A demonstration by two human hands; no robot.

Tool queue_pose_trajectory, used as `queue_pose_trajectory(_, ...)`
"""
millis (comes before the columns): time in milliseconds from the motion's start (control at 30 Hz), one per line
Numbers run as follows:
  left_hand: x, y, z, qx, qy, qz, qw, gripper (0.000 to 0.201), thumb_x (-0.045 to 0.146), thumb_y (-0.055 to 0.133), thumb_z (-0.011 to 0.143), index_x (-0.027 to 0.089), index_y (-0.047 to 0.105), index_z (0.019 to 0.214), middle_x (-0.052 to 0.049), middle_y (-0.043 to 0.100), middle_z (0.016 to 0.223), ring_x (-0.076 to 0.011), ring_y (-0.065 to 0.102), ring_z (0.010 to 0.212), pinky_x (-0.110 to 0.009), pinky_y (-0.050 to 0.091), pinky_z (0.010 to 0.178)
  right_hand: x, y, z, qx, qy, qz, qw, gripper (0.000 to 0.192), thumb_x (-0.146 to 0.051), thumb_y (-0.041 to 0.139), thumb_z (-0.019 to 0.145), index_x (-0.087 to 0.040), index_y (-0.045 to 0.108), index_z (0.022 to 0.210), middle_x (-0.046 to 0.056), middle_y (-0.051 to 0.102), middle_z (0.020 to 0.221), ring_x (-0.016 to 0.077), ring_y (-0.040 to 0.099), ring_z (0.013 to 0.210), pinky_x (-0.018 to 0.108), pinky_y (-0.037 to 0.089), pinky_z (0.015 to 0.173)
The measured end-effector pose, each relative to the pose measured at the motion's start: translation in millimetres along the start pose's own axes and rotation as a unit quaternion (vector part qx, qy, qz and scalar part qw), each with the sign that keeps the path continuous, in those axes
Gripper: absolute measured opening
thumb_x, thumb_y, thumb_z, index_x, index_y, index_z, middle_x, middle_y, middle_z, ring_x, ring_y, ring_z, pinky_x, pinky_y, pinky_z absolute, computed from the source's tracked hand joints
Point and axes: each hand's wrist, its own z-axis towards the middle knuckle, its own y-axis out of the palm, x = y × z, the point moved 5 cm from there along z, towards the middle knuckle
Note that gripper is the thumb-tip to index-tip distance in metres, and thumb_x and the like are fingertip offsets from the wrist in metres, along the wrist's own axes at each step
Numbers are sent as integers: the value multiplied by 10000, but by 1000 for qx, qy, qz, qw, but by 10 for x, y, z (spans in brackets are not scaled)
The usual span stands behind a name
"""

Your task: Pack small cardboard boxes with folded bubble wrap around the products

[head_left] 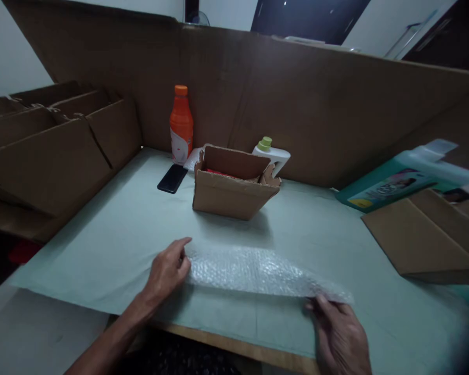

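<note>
A strip of clear bubble wrap stretches across the front of the cloth-covered table. At its left end, my left hand pinches the edge, with the index finger sticking out over it. The near edge close to the right end is gripped by my right hand, thumb on top and the other fingers partly hidden. Just beyond the strip stands a small open cardboard box with something red showing inside.
Behind the box are an orange bottle, a black phone and a white bottle with a green cap. Cardboard compartments line the left. At right, a teal liquid jug leans behind a cardboard box. A tall cardboard wall closes the back.
</note>
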Motion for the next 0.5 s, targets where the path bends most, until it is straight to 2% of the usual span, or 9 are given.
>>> queue_pose_trajectory(67,-126,-195,80,17,-17,33,999,506,170,490,804,170,601,1297,-30,678,851,-179,631,699,-314,522,736,46,48,-7,-62,9,-92,994,398,-511,785,645,-201,638,846,58,734,790,208,677,688,326,565,645)
queue_pose_trajectory(133,-259,-368,133,30,-30,81,996,517,180,501,817,183,574,1329,-27,674,875,-186,641,736,-317,524,742,11,57,11,-103,-20,-205,973,461,-553,745,640,-199,650,920,75,756,799,242,704,721,344,561,658)
queue_pose_trajectory(233,-345,-615,144,96,0,139,986,520,266,517,892,173,501,1403,-94,657,1088,-249,655,942,-371,546,807,-164,-83,76,-67,-102,-371,921,534,-601,652,696,-211,660,1061,63,763,802,246,695,640,347,530,577)
queue_pose_trajectory(300,-271,-703,103,158,52,165,972,484,309,511,939,167,495,1401,-138,614,1214,-295,618,1082,-436,540,894,-310,-80,67,-55,-180,-425,885,484,-596,594,783,-219,682,1073,71,767,850,254,704,686,351,538,582)
queue_pose_trajectory(367,-98,-634,55,175,118,175,962,405,266,494,961,175,525,1355,-151,595,1269,-306,582,1153,-476,516,959,-432,174,-53,-101,-298,-416,853,394,-527,557,877,-220,698,1079,89,770,973,268,718,871,379,577,718)
queue_pose_trajectory(400,11,-534,38,157,153,173,960,376,222,488,960,183,538,1331,-150,589,1290,-302,566,1178,-482,507,980,-468,394,-157,-140,-360,-400,831,357,-474,538,919,-219,694,1114,96,762,1054,267,708,969,397,578,808)
queue_pose_trajectory(433,122,-402,25,124,187,171,959,366,173,484,949,190,549,1309,-147,583,1312,-298,550,1206,-483,499,998,-478,656,-278,-187,-415,-382,804,336,-415,513,954,-217,680,1169,100,745,1142,260,689,1051,414,564,889)
queue_pose_trajectory(500,297,-107,13,37,234,172,956,380,88,490,905,200,578,1258,-136,593,1313,-293,531,1231,-483,491,1013,-421,1215,-503,-283,-483,-367,743,345,-311,476,988,-218,633,1281,103,682,1304,246,636,1183,428,532,976)
